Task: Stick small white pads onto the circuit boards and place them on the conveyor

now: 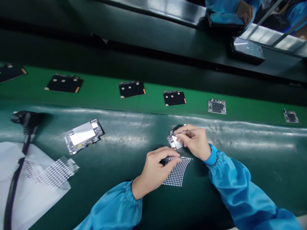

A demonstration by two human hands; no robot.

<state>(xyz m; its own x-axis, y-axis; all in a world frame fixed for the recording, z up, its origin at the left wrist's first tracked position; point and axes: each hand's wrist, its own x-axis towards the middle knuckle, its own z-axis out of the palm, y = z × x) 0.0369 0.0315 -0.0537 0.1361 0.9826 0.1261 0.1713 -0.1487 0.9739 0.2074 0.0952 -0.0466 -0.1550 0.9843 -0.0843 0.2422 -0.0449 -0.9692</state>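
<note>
My left hand [159, 167] pinches the upper edge of a sheet of small round white stickers [176, 175], which hangs or lies just below the fingers. My right hand [194, 140] is closed around thin metal tweezers [189, 131], their tip over a circuit board [169, 140] with a bright silver plate. Part of that board is hidden beneath the right hand. To the left, a second circuit board [82, 135] with a large silver plate lies on the green mat [124, 198].
Black-covered boards [175, 99] and bare boards [217, 107] lie along the green strip [148, 107] behind. A black plug and cable [26, 127] cross a white bag [48, 204] at left, near another sticker sheet [56, 174]. Across the bench, a co-worker's hand [244, 12] holds a dark flat device.
</note>
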